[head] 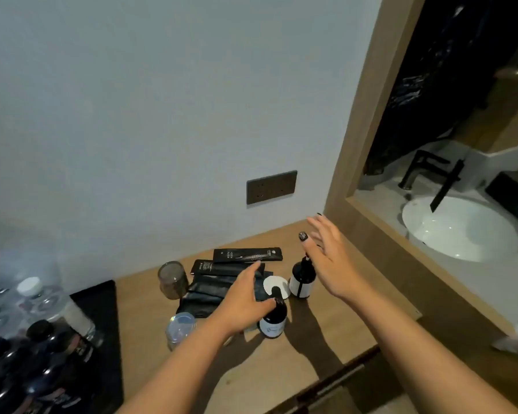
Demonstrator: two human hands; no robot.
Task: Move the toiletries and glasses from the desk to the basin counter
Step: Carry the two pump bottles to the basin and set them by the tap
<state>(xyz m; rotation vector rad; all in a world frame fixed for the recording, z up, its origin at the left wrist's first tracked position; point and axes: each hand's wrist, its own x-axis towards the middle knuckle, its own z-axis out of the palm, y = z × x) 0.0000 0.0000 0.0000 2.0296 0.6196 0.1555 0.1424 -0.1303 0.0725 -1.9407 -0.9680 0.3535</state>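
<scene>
Hands [245,294] [331,258] outstretched over toiletries [222,282]

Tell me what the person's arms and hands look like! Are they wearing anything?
Both arms are bare, with no sleeves, watch or bracelets in view. The right hand has dark painted nails, and its thumbnail has a sparkly pattern. The left hand shows a dark painted nail too. No rings are visible.

Two dark bottles [302,279] upright on the desk [326,333] — black sachets [222,282], two glasses [172,279] beside.
</scene>
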